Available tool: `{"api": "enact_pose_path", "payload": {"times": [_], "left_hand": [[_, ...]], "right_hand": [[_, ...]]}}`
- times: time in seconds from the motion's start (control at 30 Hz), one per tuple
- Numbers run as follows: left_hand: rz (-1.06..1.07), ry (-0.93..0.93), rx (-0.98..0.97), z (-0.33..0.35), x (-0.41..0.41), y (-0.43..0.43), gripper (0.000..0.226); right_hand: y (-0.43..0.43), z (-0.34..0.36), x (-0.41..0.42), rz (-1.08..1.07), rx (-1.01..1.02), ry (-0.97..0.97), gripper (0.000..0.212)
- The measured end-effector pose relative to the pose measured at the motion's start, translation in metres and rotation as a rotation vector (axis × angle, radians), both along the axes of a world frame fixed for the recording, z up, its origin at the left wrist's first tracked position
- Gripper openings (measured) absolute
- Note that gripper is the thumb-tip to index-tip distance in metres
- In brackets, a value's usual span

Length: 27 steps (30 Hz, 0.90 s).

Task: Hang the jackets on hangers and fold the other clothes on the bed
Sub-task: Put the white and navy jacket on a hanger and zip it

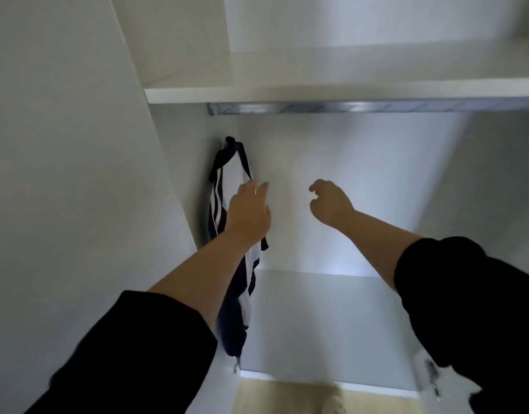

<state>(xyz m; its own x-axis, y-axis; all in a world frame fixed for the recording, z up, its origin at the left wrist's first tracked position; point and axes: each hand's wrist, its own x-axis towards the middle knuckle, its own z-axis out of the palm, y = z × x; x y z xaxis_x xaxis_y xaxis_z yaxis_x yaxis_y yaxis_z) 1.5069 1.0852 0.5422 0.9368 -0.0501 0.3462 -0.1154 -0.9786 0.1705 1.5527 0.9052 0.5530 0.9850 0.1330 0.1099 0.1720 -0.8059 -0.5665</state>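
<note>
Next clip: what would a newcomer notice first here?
A person reaches into a white wardrobe. The left hand is at a navy-and-white striped jacket hanging in the left corner; the right hand is loosely curled, holding nothing. A metal rail runs under the shelf above.

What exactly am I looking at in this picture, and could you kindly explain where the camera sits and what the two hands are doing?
There is no machine here. The single picture comes from a camera worn on a person's head, so you see their own arms, in black sleeves, reaching forward. They face into a white wardrobe, with a shelf above and a metal rail just beneath it. A navy and white striped jacket hangs by the wardrobe's left wall, below the rail; whether a hanger is inside it cannot be told. The left hand, fingers fairly straight, is in front of the jacket, and contact is unclear. The right hand is loosely curled in mid-air and holds nothing. The bed and other clothes are out of view.
</note>
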Motion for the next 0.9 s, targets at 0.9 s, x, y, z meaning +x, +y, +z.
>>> {"api": "enact_pose_path", "payload": {"times": [0.9], "left_hand": [[-1.179,-0.285,0.143,0.017,-0.444,-0.433,0.068]], "right_hand": [[-0.349,0.015,-0.658,-1.022,-0.517,-0.31,0.054]]}}
